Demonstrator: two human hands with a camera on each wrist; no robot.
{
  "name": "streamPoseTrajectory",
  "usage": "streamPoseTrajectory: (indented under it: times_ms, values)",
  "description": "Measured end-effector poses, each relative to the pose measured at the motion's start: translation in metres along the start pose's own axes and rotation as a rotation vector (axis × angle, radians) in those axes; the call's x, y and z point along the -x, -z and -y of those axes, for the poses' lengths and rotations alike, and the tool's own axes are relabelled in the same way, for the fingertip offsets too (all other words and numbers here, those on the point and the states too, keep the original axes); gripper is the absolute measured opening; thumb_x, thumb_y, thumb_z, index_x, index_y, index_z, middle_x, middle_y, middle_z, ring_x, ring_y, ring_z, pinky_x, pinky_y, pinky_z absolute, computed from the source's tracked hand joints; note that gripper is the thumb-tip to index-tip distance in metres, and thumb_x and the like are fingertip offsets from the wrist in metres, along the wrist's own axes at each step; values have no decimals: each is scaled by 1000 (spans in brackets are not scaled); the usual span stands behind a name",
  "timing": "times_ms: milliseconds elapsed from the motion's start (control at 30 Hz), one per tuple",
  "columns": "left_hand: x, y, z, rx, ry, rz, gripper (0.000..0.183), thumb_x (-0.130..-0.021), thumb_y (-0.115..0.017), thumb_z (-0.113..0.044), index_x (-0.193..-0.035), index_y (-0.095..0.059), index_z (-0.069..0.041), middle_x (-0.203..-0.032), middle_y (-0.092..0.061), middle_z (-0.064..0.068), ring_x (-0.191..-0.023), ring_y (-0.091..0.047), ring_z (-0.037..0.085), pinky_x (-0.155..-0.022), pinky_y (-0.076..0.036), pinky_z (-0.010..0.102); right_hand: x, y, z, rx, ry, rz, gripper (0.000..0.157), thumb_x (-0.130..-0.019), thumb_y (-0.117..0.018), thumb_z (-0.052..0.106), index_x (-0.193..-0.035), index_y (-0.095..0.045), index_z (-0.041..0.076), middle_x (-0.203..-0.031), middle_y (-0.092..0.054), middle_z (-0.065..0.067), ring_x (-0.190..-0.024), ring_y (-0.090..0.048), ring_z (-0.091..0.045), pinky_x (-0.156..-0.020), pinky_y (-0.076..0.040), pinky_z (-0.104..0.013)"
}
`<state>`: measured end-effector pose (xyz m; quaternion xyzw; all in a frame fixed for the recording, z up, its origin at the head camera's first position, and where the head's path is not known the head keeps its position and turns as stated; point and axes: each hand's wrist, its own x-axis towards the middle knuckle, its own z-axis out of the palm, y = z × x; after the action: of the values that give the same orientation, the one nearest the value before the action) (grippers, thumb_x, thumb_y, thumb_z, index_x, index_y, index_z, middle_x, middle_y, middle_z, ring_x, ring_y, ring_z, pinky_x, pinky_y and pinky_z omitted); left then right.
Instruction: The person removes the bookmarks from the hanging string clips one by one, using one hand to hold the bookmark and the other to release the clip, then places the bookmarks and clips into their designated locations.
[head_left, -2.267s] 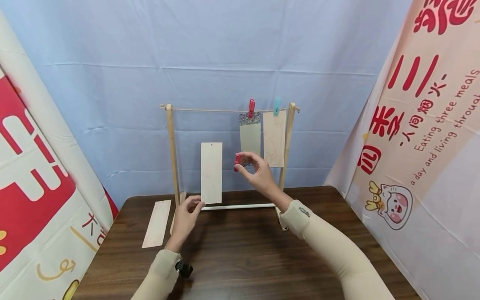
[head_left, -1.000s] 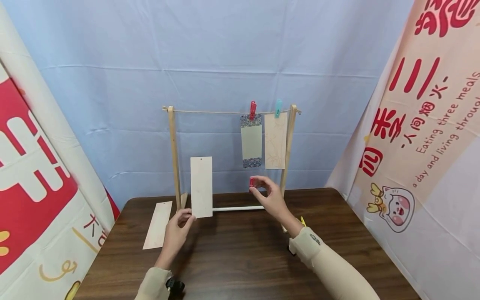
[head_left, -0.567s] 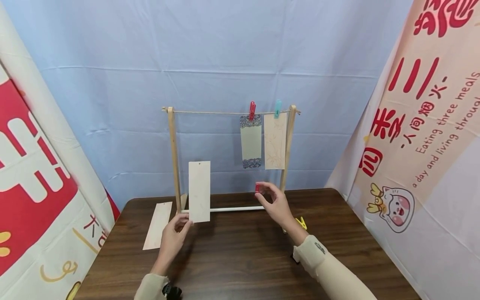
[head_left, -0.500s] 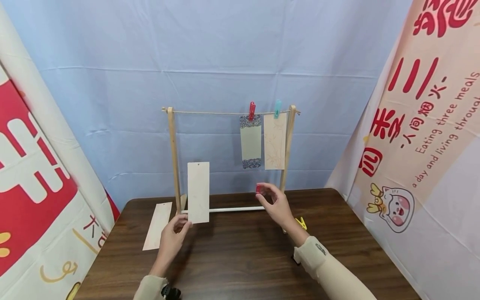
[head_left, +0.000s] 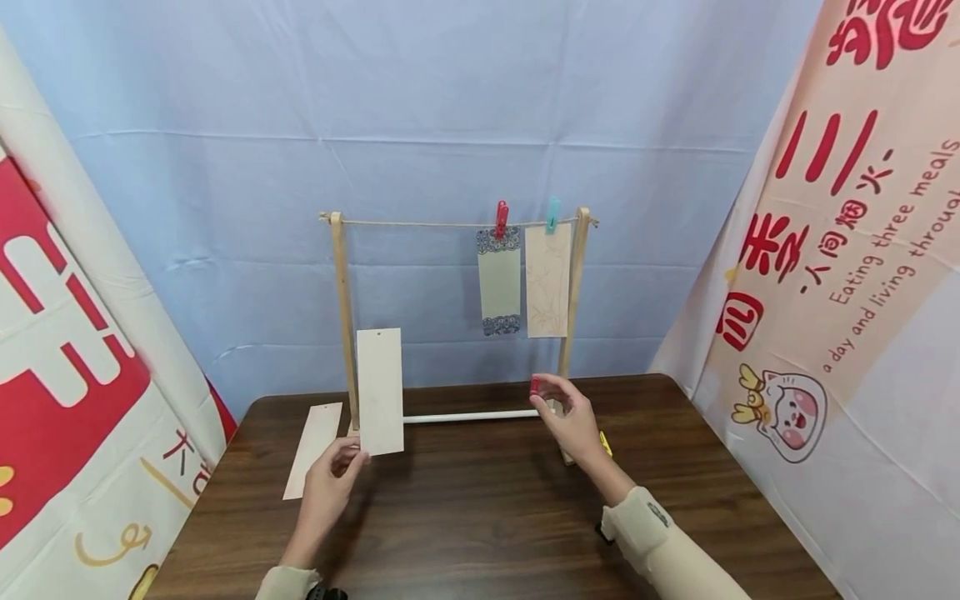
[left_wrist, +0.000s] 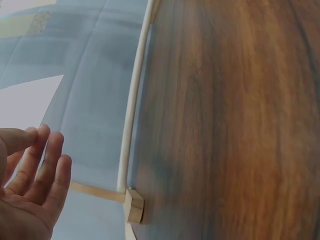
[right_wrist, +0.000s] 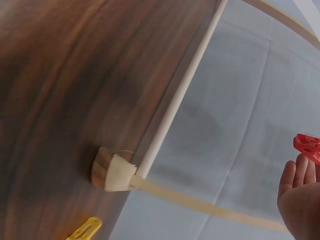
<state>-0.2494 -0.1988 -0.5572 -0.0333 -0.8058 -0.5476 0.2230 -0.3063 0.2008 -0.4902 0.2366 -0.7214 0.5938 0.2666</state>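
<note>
Between thumb and fingers, my left hand (head_left: 327,483) pinches the lower left corner of a cream paper bookmark (head_left: 381,392), held upright with a small hole at its top. In the left wrist view only a white corner of that bookmark (left_wrist: 30,102) shows above the fingertips. My right hand (head_left: 573,421) pinches a small red clothespin (head_left: 534,385), seen also as a red clothespin (right_wrist: 307,145) in the right wrist view. On the string (head_left: 420,222) hang a blue-patterned bookmark (head_left: 500,283) under a red clothespin (head_left: 502,218) and a cream bookmark (head_left: 547,283) under a teal clothespin (head_left: 552,214).
A wooden frame (head_left: 342,308) with a white bottom rod (head_left: 472,416) stands at the back of the dark table (head_left: 465,517). Another cream bookmark (head_left: 313,450) lies at the left. A yellow clothespin (head_left: 606,445) lies right of the frame, partly behind my right forearm.
My left hand has moved left and down with the bookmark. My right hand, with the red clothespin, has moved right and down, away from the hanging bookmarks.
</note>
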Motion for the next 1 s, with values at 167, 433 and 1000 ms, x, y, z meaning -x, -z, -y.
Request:
streamPoseTrajectory:
  times_ms: [167, 433, 1000]
  values:
    - [2, 7, 1, -19, -15, -13, 20, -98, -76, 1, -118, -73, -1, -94, -80, 11, -84, -76, 19, -77, -53, 11, 4, 9, -16, 0, 10, 4, 37, -93, -73, -16, -130, -67, -13, -111, -70, -32, -97, -68, -26, -91, -57, -26]
    - [3, 22, 5, -68, 62, -17, 18, -101, -75, -4, -119, -72, -3, -97, -81, 10, -88, -76, 13, -79, -50, 7, 10, 20, -22, -39, 2, -12, 37, -95, -74, -12, -131, -66, -12, -111, -69, -32, -97, -67, -17, -89, -55, -19]
    - [11, 54, 12, -126, 63, -51, 19, -100, -76, -4, -119, -73, -2, -97, -81, 13, -87, -75, 7, -76, -51, 7, 16, 39, -28, 43, 21, -49, 41, -90, -70, -25, -130, -63, -18, -107, -67, -37, -94, -65, -16, -86, -54, -14]
